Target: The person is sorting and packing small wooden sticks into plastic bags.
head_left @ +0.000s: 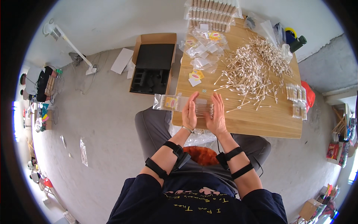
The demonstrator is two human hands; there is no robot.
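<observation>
A small row of cotton swabs (204, 109) lies at the table's near edge, with my hands on either side of it. My left hand (190, 113) stands on edge at the swabs' left ends, fingers stretched out. Facing it, my right hand (217, 116) is upright at the right ends, its fingers straight and its thumb low by the bundle. A white card (201, 101) lies just beyond the swabs. Left of my left hand, a clear packet of swabs with a yellow label (170, 102) juts past the table's left edge.
A large heap of loose swabs (248, 67) covers the table's middle. Clear bags (203, 56) and yellow cards (196, 76) lie at left; stacked packets (212, 15) stand behind. More packets (297, 98) sit at the right edge. An open cardboard box (171, 40) stands on the floor.
</observation>
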